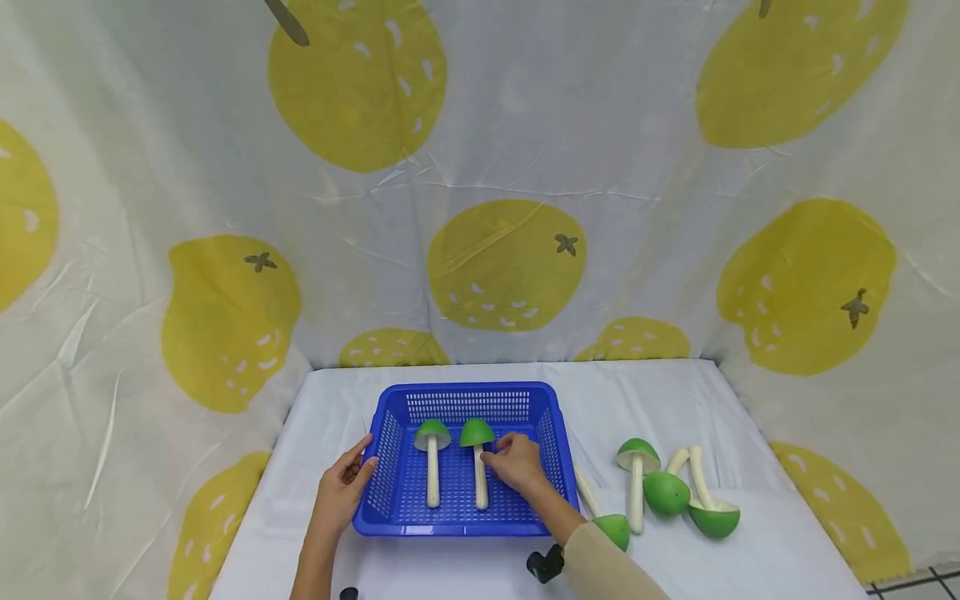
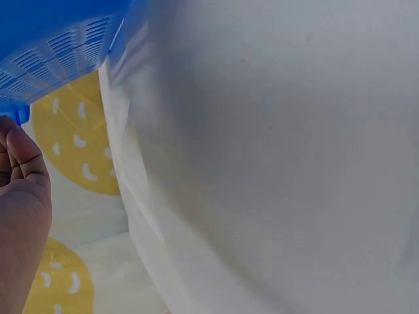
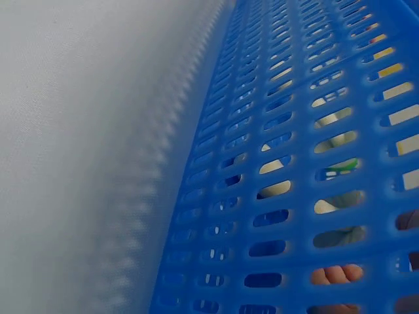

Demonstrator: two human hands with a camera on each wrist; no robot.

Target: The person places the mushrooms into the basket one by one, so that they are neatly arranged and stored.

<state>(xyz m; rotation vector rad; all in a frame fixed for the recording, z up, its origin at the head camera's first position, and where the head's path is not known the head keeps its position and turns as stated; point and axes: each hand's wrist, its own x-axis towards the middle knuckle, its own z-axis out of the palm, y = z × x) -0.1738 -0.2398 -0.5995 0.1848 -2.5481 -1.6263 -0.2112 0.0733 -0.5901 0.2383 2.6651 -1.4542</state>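
Observation:
A blue plastic basket (image 1: pixel 450 530) with slotted walls sits on the white-covered table. My left hand (image 1: pixel 341 492) holds its left rim; in the left wrist view that hand (image 2: pixel 23 170) shows curled fingers below the basket wall (image 2: pixel 62 49). Two toy mushrooms with green caps and pale stems lie side by side inside: a left mushroom (image 1: pixel 432 475) and a right mushroom (image 1: pixel 481 483). Reaching over the right wall, my right hand (image 1: pixel 519 463) pinches the right mushroom's stem just under its cap. Through the slots (image 3: pixel 275 216) in the right wrist view, fingertips (image 3: pixel 337 273) show partly.
Right of the basket lie several more mushrooms, among them an upright-lying one (image 1: pixel 637 492), a cap (image 1: pixel 666 493) and another cap (image 1: pixel 715 518). One mushroom (image 1: pixel 613 530) is partly behind my right forearm. A black object (image 1: pixel 545 564) stands near the front. Lemon-print cloth (image 1: pixel 506 265) surrounds the table.

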